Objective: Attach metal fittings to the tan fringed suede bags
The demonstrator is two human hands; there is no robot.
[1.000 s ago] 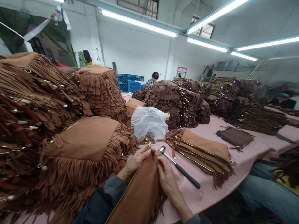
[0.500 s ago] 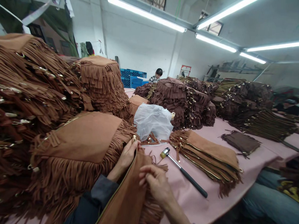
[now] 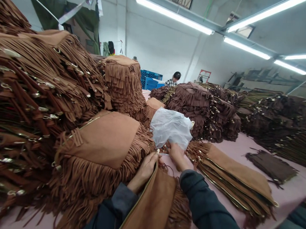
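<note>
A tan suede fringed bag (image 3: 153,202) lies in front of me, its zipper edge running up to the far corner. My left hand (image 3: 147,166) is closed on that top corner by the small metal zipper end. My right hand (image 3: 176,154) reaches forward to the foot of a white plastic bag (image 3: 171,127), with its fingers among small brown pieces there. Whether those fingers hold anything is hidden.
Tall stacks of tan fringed bags (image 3: 42,99) rise on the left, with dark brown stacks (image 3: 201,103) behind. A low stack of tan bags (image 3: 231,178) and a dark brown bag (image 3: 272,165) lie on the pink table (image 3: 291,191). A person (image 3: 173,79) sits far back.
My right hand left the bag's fringe and reached forward to the plastic bag. The view turned left, and the hammer on the table is now hidden behind my right arm.
</note>
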